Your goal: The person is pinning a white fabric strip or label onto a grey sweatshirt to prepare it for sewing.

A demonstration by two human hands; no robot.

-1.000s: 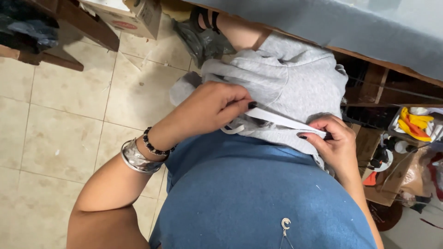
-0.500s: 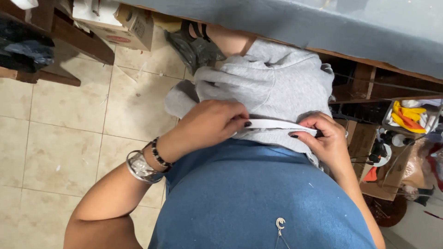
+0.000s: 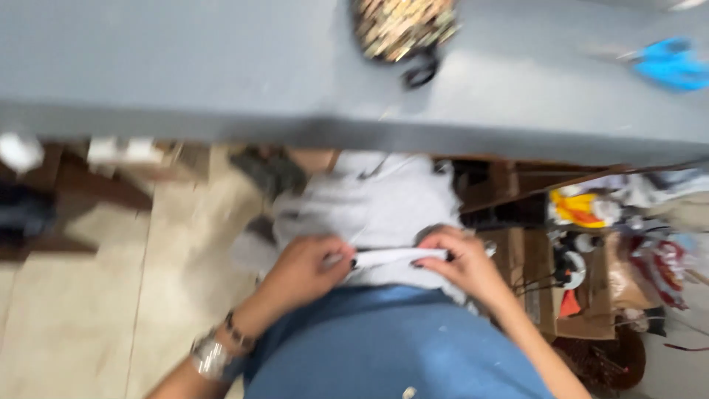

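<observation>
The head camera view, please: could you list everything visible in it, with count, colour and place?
white strip: one, white, stretched between both hands over the grey garment.
grey garment: one, light grey, on the lap below the table edge.
grey table: one, grey, across the top.
patterned pouch: one, speckled brown and black, on the table, top centre; blurred.
blue object: one, bright blue, on the table, top right; too blurred to name.
cluttered shelf: one, mixed colours, at right under the table.
tiled floor: beige, at left.
blue top: one, blue, bottom centre.
left hand: pinching the strip's left end; bracelets on the wrist.
right hand: pinching the strip's right end.
</observation>
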